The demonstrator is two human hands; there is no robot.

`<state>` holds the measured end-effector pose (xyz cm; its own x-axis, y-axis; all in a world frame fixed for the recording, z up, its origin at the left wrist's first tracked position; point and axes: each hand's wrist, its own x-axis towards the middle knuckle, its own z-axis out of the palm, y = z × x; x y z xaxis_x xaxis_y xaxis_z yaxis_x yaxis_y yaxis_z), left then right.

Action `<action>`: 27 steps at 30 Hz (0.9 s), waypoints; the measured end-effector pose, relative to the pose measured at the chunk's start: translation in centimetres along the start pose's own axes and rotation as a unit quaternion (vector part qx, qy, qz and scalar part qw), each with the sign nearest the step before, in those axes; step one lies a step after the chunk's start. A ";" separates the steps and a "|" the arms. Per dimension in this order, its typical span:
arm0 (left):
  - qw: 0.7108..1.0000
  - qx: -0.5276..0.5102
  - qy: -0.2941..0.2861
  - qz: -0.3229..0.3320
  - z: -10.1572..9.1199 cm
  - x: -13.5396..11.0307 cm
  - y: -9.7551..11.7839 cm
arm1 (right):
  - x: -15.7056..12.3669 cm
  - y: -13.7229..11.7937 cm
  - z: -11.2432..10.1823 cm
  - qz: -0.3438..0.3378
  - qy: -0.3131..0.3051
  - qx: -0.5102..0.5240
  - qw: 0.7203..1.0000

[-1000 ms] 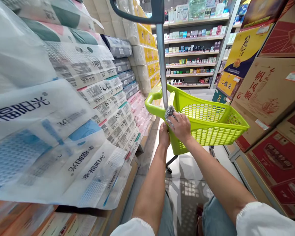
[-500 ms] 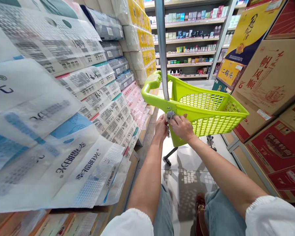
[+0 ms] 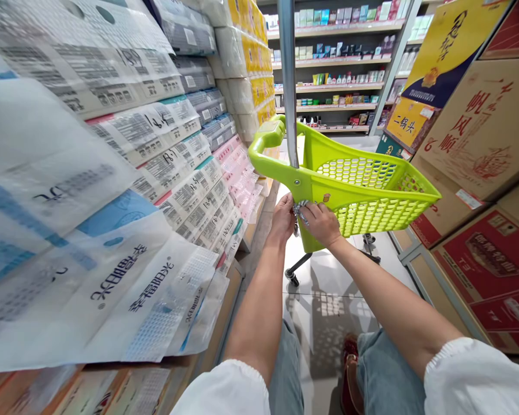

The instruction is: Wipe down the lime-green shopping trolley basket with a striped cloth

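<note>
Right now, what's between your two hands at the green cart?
A small checked cloth, bunched between left hand and right hand against the near wall of the cart, in the head view.

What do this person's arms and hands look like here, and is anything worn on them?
The left hand and right hand are bare: no gloves, and no watch or band shows at the wrists. The forearms are uncovered. The left sleeve and right sleeve are white, with gathered, elastic-looking cuffs.

tissue pack (image 3: 151, 285) reads 幸福阳光; yellow box (image 3: 404, 122) 二锅头; brown carton (image 3: 480, 124) 帆风顺.
</note>
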<state>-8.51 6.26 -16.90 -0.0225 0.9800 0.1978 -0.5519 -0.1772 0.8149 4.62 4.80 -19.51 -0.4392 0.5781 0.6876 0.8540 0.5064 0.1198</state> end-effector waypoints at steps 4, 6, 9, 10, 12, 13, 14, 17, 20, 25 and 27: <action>1.000 -0.003 0.001 -0.010 0.1 0.0 0.1 | 0.2 0.1 -0.8 -0.031 -0.012 -0.020 0.999; 1.000 -0.015 0.001 -0.009 0.0 0.1 0.1 | 2.0 0.0 -2.2 -0.014 0.015 -0.025 0.999; 1.000 -0.022 -0.006 -0.009 -0.1 0.0 0.0 | 4.9 -0.4 -4.2 0.042 0.070 -0.019 0.996; 1.000 -0.019 -0.009 -0.011 -0.1 0.0 0.0 | 5.5 -0.5 -4.5 0.056 0.083 -0.014 0.995; 1.000 -0.011 -0.007 -0.013 0.0 -0.1 0.1 | 5.8 -0.7 -4.5 0.070 0.092 -0.003 0.993; 1.000 -0.008 -0.002 -0.012 0.0 -0.1 0.1 | 5.5 -0.7 -4.1 0.073 0.089 0.000 0.993; 1.000 -0.006 0.002 -0.010 0.0 -0.1 0.1 | 4.9 -0.7 -3.5 0.071 0.080 0.002 0.994; 1.000 0.005 -0.001 0.001 -0.2 0.0 0.2 | 2.1 -0.4 -1.5 0.039 0.023 -0.001 0.999; 1.000 0.023 -0.012 0.017 -0.6 0.1 0.2 | -0.3 0.0 -0.6 -0.010 -0.037 -0.013 0.999; 0.998 0.058 0.011 0.006 -1.1 -0.4 -1.1 | -0.2 0.6 -2.2 -0.042 -0.038 -0.026 0.998; 0.997 0.068 0.029 -0.033 -1.1 -0.6 -2.1 | 1.1 0.8 -3.2 -0.018 -0.008 -0.023 1.000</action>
<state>-8.23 6.10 -19.32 -0.0412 0.9927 0.1131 -0.4348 -0.1198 0.8925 5.76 3.78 -16.35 -0.4745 0.5694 0.6713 0.8489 0.4976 0.1780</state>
